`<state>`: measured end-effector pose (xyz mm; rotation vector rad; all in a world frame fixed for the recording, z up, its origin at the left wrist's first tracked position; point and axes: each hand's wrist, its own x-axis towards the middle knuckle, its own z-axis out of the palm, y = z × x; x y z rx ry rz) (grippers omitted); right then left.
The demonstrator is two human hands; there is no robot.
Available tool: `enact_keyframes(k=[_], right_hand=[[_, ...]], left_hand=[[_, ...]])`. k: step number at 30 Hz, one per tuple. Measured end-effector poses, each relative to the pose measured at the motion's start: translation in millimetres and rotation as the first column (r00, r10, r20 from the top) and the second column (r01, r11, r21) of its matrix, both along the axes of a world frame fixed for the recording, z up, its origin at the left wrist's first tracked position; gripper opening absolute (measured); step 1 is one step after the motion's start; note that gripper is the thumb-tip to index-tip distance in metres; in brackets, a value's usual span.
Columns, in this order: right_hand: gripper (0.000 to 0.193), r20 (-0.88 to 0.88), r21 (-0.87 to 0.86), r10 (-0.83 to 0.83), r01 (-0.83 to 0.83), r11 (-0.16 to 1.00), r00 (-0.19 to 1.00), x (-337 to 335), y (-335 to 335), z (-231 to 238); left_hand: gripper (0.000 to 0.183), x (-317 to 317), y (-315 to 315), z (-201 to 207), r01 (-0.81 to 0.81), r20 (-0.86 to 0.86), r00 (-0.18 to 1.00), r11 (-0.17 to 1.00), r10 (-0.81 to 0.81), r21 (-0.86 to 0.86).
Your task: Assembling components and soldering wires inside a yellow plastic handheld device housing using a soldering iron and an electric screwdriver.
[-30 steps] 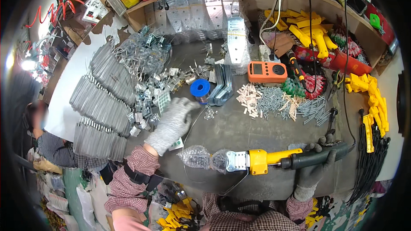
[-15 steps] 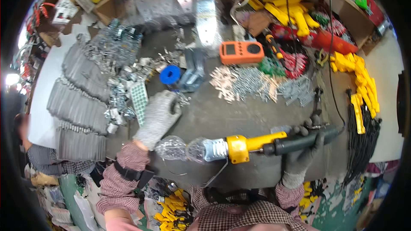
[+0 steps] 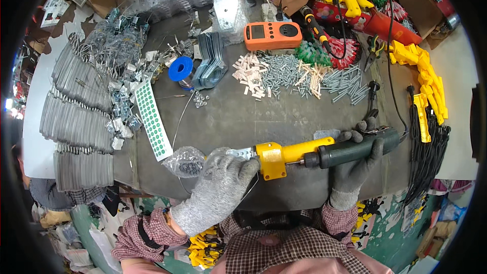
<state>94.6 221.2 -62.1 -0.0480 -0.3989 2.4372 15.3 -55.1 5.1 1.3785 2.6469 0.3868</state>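
Note:
Lying across the front of the bench is a yellow plastic handle with a square collar, and a metal bracket sticks out of its left end. My left hand, in a grey glove, has its fingers closed round that bracket beside the collar and covers part of it. With my gloved right hand I grip a dark electric screwdriver; its bit points left and reaches the collar. A clear plastic bowl of small dark pieces stands left of my left hand.
Screws and pale strips lie ahead, below an orange multimeter. A blue wire spool, a green-dotted label sheet and grey tube bundles are leftward. Black cords and yellow handles lie right.
My left hand has come nearer and to the right, from beside the label sheet to the metal bracket. The right hand keeps its hold on the screwdriver. The view has shifted slightly.

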Motion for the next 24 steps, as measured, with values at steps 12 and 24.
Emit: enact_keyframes(k=[12, 24], right_hand=[[0.044, 0.100, -0.048, -0.056, 0.061, 0.997, 0.993, -2, -2, 2], [0.039, 0.096, 0.056, 0.094, -0.100, 0.993, 0.991, 2, 5, 3]], left_hand=[[0.045, -5, -1, -13, 0.094, -0.155, 0.986, 0.981, -0.067, 0.172], [0.046, -37, -8, -15, -0.009, 0.157, 0.987, 0.983, -0.020, 0.184]])
